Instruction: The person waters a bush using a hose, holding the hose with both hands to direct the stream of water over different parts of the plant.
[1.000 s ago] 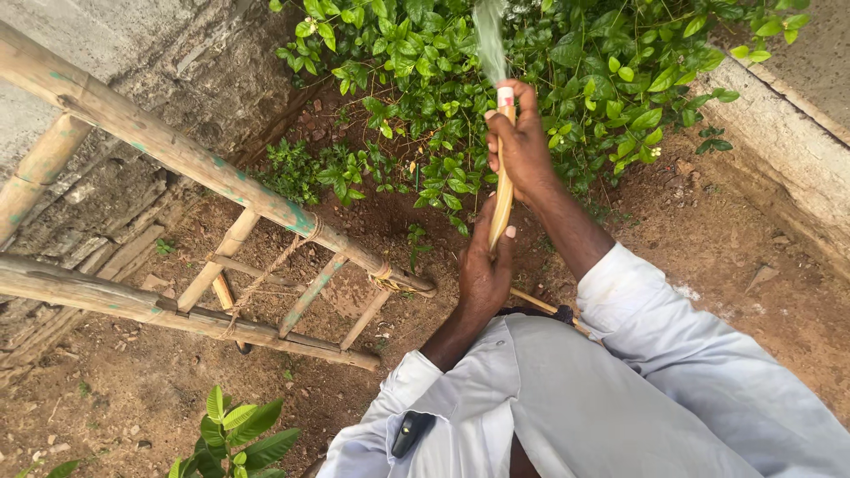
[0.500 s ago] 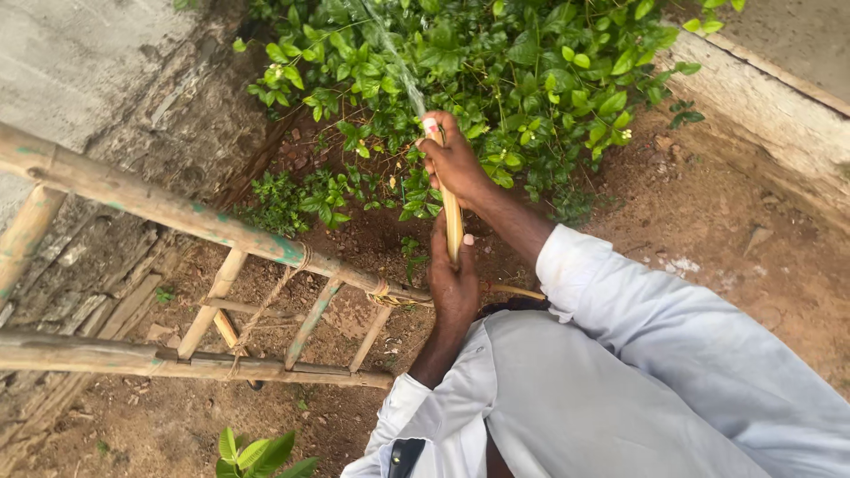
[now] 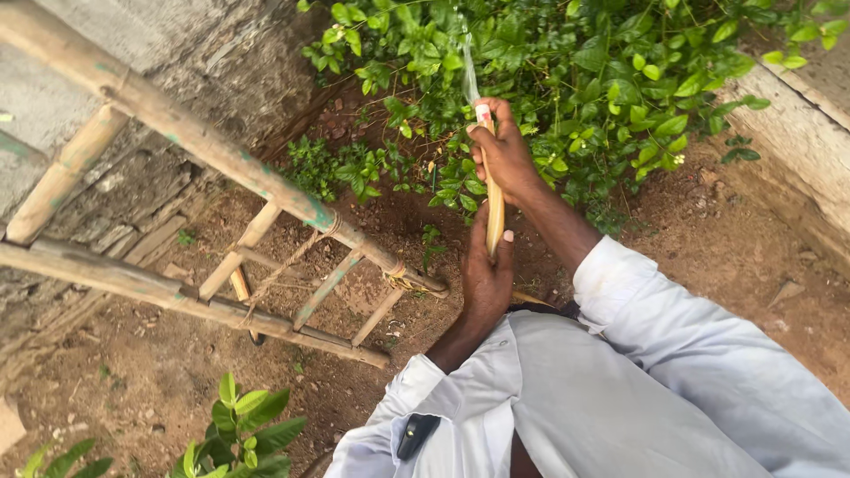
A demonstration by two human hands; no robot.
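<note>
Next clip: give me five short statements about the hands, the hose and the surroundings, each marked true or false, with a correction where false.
1. Both hands grip the yellowish hose. True.
2. The right hand holds the hose near its nozzle end, and the left hand holds it lower down. True.
3. Water sprays onto the bamboo ladder. False: it sprays toward the green leafy shrub.
4. The ladder stands upright against the wall. False: it lies slanted low over the soil.
5. The person wears a light shirt. True.
</note>
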